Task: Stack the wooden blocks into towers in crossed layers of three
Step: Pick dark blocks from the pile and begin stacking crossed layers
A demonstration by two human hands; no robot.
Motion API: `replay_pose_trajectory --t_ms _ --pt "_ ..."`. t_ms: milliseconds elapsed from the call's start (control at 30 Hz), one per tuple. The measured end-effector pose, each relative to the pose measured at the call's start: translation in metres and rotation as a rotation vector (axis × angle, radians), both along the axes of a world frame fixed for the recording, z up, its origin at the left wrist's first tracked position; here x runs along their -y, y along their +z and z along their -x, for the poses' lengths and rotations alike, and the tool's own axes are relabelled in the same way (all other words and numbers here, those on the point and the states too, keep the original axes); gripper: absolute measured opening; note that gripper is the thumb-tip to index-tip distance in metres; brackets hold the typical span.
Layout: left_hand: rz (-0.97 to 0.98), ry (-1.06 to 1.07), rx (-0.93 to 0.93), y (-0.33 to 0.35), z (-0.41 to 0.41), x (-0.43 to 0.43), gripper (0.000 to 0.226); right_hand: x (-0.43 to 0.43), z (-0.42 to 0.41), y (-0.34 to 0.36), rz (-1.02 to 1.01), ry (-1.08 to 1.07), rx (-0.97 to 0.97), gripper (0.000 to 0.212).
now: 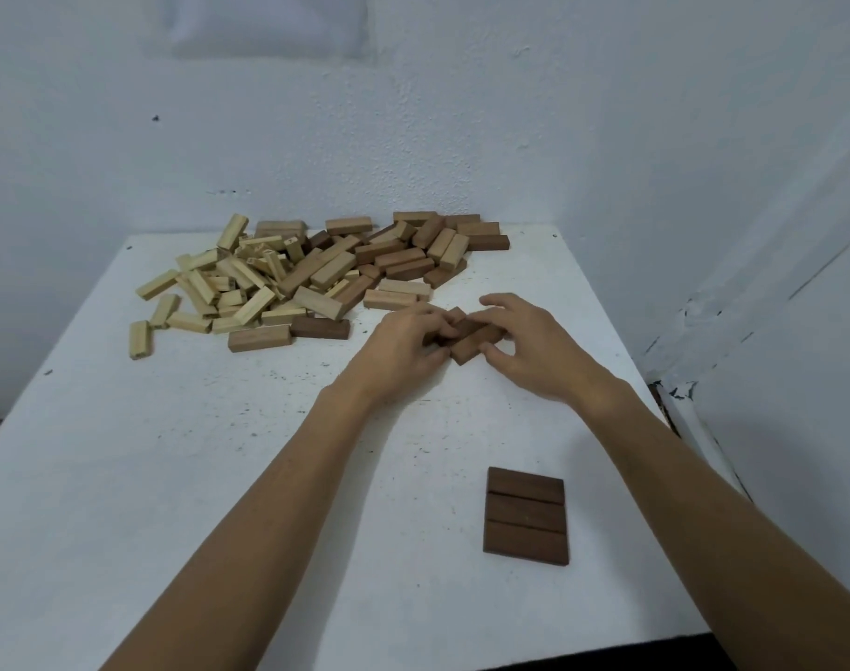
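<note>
A flat layer of three dark brown blocks (pixel 525 516) lies side by side on the white table (pixel 219 477), near its front right. Farther back, both hands meet over a small cluster of dark brown blocks (pixel 467 337). My left hand (pixel 403 351) grips the cluster from the left with curled fingers. My right hand (pixel 524 346) holds it from the right, thumb against the near block end. How many blocks the hands hold is partly hidden. A big loose pile of pale and brown wooden blocks (pixel 307 273) covers the table's back.
White walls stand close behind and to the right of the table. The table's right edge (pixel 694 428) runs beside a painted ledge. Two single brown blocks (pixel 287 334) lie at the pile's near edge, left of my hands.
</note>
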State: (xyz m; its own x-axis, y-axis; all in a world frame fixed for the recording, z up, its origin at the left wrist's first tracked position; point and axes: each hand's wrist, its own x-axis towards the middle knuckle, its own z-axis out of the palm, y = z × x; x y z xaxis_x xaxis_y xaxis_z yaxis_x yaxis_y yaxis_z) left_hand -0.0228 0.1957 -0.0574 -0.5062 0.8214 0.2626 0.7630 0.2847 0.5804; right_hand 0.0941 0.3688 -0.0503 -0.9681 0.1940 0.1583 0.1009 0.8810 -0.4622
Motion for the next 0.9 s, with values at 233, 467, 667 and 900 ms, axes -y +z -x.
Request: replay_pose_trajectory --t_ms 233,467,667,900 --pt "0.011 -0.013 -0.012 0.001 -0.017 0.041 0.034 0.041 -0.006 0.019 0.086 0.192 0.079 0.049" --pt "0.033 -0.002 0.090 -0.004 -0.029 0.089 0.024 0.081 -0.025 0.013 0.007 0.123 0.145 0.045" --pt "0.053 0.122 0.070 -0.004 -0.055 0.120 0.026 0.118 -0.039 0.014 -0.043 0.098 0.170 0.041" --pt "0.084 0.134 0.021 -0.003 -0.092 0.165 0.055 0.149 -0.058 0.008 -0.006 0.210 0.130 0.044"
